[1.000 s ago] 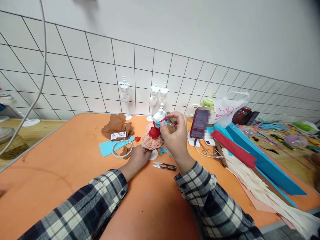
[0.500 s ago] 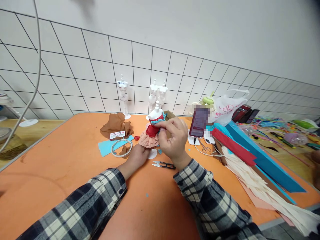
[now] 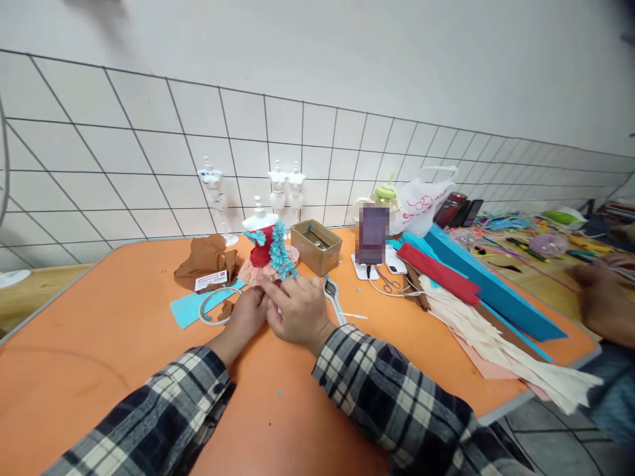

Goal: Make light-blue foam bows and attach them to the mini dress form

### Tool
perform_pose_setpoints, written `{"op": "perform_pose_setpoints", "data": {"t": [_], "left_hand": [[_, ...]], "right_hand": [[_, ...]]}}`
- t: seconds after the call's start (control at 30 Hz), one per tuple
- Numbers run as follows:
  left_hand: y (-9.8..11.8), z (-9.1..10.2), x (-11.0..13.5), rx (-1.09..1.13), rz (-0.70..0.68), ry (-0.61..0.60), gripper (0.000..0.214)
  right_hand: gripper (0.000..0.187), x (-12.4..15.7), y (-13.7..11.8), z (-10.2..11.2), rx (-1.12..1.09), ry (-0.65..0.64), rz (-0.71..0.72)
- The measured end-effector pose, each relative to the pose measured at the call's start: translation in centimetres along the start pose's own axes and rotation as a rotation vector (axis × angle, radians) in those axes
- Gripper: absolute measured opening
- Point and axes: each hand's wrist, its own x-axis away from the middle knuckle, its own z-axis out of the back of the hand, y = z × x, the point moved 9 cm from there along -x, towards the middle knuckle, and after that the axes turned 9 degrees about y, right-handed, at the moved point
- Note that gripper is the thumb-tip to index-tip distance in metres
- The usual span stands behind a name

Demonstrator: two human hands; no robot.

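Note:
A small white dress form (image 3: pixel 258 221) stands upright in front of me. It wears a red bodice (image 3: pixel 261 246), a peach ruffled skirt (image 3: pixel 255 272) and blue ruffles (image 3: pixel 279 248) down its right side. My left hand (image 3: pixel 247 315) is closed around the form's lower part, just under the skirt; its stand is hidden. My right hand (image 3: pixel 301 311) is closed beside it, thumb and index finger together at the skirt's hem. What lies between those fingertips is too small to make out.
Left lie brown crepe paper (image 3: pixel 206 261), a blue strip (image 3: pixel 183 311) and a tape roll (image 3: pixel 202 305). Behind stand a cardboard box (image 3: pixel 317 254) and bare dress forms (image 3: pixel 278 185). Rightward are a phone (image 3: pixel 373 235), scissors (image 3: pixel 389 283), paper strips (image 3: pixel 436 272) and another person's hand (image 3: pixel 602 301).
My right hand has moved down from the bodice to the skirt hem. The dress form has turned, bringing its blue ruffles into sight. My view has shifted, and the box now shows fully.

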Motion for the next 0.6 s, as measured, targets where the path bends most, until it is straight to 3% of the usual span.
{"op": "perform_pose_setpoints", "data": {"t": [0.17,0.4,0.47,0.6], "left_hand": [[0.1,0.4,-0.2,-0.047,-0.013,0.008,0.026],[-0.4,0.8,-0.5,-0.219,-0.011,0.022,0.036],[-0.8,0.9,-0.4,-0.326,-0.013,0.018,0.037],[-1.3,1.1,-0.3,-0.396,0.009,0.026,0.039]], "right_hand": [[0.054,1.1,-0.9,-0.9,-0.021,-0.059,0.004],[0.035,1.9,-1.7,0.0,-0.132,-0.003,0.145],[0.031,1.7,0.0,0.3,-0.146,-0.005,0.038],[0.023,2.1,6.3,-0.4,-0.111,-0.077,-0.311]]}}
